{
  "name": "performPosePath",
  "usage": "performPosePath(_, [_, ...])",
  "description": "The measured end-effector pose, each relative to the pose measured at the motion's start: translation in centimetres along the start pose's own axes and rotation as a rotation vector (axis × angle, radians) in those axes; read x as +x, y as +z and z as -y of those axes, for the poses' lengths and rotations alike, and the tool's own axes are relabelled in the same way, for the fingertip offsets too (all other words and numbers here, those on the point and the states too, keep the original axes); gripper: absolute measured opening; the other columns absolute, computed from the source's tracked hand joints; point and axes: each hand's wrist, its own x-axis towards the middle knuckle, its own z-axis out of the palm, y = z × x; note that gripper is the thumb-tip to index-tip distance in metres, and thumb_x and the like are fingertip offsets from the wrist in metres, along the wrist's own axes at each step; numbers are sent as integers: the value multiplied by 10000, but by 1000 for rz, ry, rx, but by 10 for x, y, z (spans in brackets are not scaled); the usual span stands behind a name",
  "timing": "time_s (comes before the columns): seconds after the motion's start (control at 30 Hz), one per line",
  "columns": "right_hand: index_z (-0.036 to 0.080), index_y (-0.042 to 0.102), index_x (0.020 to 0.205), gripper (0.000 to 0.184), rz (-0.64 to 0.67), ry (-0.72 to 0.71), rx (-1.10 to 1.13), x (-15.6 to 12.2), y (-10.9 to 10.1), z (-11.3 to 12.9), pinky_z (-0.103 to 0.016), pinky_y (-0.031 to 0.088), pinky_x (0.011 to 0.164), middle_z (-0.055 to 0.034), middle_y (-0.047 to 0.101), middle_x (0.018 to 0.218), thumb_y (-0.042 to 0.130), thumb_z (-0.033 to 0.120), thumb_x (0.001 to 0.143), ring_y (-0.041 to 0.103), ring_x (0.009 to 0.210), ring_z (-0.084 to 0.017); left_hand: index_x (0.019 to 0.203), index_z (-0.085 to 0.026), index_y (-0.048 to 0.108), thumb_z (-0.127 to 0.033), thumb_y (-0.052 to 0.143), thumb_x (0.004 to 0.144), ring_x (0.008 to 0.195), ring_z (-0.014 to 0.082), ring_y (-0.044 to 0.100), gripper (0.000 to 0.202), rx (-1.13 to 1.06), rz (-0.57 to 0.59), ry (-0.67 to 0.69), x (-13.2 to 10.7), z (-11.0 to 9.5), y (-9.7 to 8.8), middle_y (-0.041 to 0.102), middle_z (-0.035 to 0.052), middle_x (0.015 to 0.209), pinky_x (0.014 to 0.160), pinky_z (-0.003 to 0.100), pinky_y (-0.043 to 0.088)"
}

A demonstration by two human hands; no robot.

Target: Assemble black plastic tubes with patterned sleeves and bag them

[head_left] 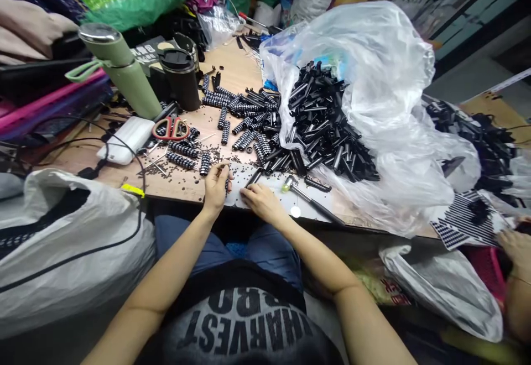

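My left hand (215,188) is closed at the table's front edge around a small black-and-white patterned cylinder (227,184), mostly covered by the fingers. Just right of it, my right hand (262,201) rests low on the grey plate (236,176), fingers curled at the end of a black plastic tube piece (254,177). Whether the right fingers grip that piece is hard to see. To the right lies a hammer (312,202) with a yellowish head, beside a loose black tube piece (317,184). Several patterned cylinders (244,124) lie behind my hands.
A large clear plastic bag (385,94) spills black tube pieces (323,127) on the right. Scissors (171,129), a white power bank (126,140), a green bottle (133,80) and a dark cup (180,77) stand left. Another person's hand (516,249) shows far right.
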Motion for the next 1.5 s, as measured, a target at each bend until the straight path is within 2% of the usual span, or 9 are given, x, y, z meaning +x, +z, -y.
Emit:
performPosePath(0.2, [211,693,912,202,-419,263,815,-31,7,0,-339,551,771,-46,711,863,611,390,866,670,805,-181,904,-127,595,-499,771,649,386,39,410,484,76,79,-290,-22,-16,16,603,5,708,340,164,276])
performPosePath(0.3, [208,685,901,306,-443,344,1012,-41,4,1,-354,573,703,-35,699,793,627,497,822,679,716,-185,828,-141,554,-469,828,572,364,43,377,498,-79,170,-391,-29,-26,31,505,-53,546,337,156,247])
performPosePath(0.4, [213,628,1136,462,-424,257,730,-45,-21,-2,-426,531,899,-111,658,1133,681,496,774,637,1054,-249,784,-138,558,-403,866,517,354,43,371,486,-23,181,-335,-31,-31,43,472,-68,496,338,155,244])
performPosePath(0.5, [221,364,1435,925,-262,64,347,-42,-59,-7,-508,319,1124,-157,327,1510,767,531,662,298,1410,-310,767,-120,597,-392,858,530,361,45,372,445,107,268,-302,-34,-32,50,493,-51,495,343,164,252])
performPosePath(0.63, [213,188,1509,1137,-68,-7,167,-35,-83,-6,-524,250,1155,-177,258,1532,812,512,607,242,1427,-332,724,-121,595,-411,843,571,366,35,339,412,130,318,-238,-40,-29,58,438,-69,453,364,165,245])
performPosePath(0.83, [182,89,1516,1230,-207,-39,312,-35,-68,-6,-479,296,1156,-192,302,1487,825,519,589,276,1412,-305,1147,-180,593,-505,675,758,390,59,438,514,-145,350,-303,-38,-28,64,572,-28,658,356,178,311])
performPosePath(1.0, [198,133,1503,1201,-225,-80,336,-35,-59,-7,-485,274,1169,-181,345,1473,821,542,581,300,1405,-310,1017,-149,611,-459,690,742,491,111,571,422,-203,265,-345,-40,-31,74,586,-4,684,454,212,470])
performPosePath(1.2, [192,127,1486,1146,-226,-54,366,-37,-55,-8,-478,253,1178,-187,301,1504,830,414,609,266,1428,-304,959,-148,567,-536,674,742,425,124,564,457,-124,280,-398,-46,-34,85,522,-32,618,377,213,457])
performPosePath(1.5, [152,215,1425,1066,-308,77,430,-43,-41,-9,-438,336,1133,-187,363,1419,815,265,552,377,1349,-284,1072,-133,603,-396,564,869,407,112,550,334,5,304,-530,-40,-30,89,555,0,623,402,213,475])
